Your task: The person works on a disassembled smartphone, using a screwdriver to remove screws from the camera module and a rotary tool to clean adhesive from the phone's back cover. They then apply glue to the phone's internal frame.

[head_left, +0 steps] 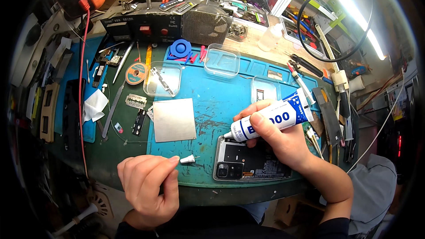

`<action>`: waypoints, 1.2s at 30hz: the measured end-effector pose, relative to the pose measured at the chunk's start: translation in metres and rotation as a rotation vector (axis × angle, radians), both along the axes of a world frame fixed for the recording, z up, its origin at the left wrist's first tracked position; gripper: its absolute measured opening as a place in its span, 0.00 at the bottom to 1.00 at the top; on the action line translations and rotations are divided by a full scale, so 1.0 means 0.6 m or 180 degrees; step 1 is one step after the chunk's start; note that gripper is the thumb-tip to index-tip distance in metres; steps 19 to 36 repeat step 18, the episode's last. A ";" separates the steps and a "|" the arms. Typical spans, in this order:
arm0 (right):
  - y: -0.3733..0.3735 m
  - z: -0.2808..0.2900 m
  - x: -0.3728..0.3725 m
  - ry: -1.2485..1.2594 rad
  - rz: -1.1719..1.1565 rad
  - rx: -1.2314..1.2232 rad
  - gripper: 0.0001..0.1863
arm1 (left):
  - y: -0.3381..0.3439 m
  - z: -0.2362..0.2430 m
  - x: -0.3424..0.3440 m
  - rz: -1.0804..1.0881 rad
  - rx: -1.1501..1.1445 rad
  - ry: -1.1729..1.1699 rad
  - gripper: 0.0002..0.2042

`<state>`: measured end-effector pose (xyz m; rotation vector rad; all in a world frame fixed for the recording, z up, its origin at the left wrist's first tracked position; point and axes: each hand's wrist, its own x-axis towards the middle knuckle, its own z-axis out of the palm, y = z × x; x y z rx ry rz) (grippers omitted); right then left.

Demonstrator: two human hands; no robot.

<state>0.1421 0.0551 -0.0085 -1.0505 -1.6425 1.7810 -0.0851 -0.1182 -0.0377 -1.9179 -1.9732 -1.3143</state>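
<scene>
My right hand [283, 139] is wrapped round a white and blue glue tube [270, 117], its bare nozzle pointing left and down over the top edge of an opened smartphone [239, 159]. The phone lies on the blue mat, its dark inner parts and camera block exposed. Between thumb and fingertips, my left hand [152, 183] pinches a small white cap [187, 159] with a thin pin sticking out to the right. Cap and nozzle are apart. Whether the nozzle touches the phone, I cannot tell.
A square metal plate [174, 120] lies on the blue mat [199, 93]. Behind it stand clear plastic trays [222, 60] with small parts. A solder wire spool [136, 74], razor blade [136, 101] and white tissue [95, 105] lie left; brushes [314, 140] and a dark slab [328, 115] lie right.
</scene>
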 end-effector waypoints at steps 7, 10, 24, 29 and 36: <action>0.004 0.002 0.002 0.0000 0.0010 -0.0059 0.16 | 0.001 0.000 0.000 0.0018 0.0004 0.0007 0.08; 0.004 0.005 0.003 -0.0070 0.0003 -0.0025 0.16 | 0.002 -0.001 0.002 0.0028 0.0007 0.0017 0.08; 0.002 0.005 0.005 -0.0093 -0.0078 -0.0001 0.16 | 0.001 -0.001 0.003 0.0034 -0.0031 0.0003 0.08; 0.002 0.005 0.005 -0.0093 -0.0078 -0.0001 0.16 | 0.001 -0.001 0.003 0.0034 -0.0031 0.0003 0.08; 0.002 0.005 0.005 -0.0093 -0.0078 -0.0001 0.16 | 0.001 -0.001 0.003 0.0034 -0.0031 0.0003 0.08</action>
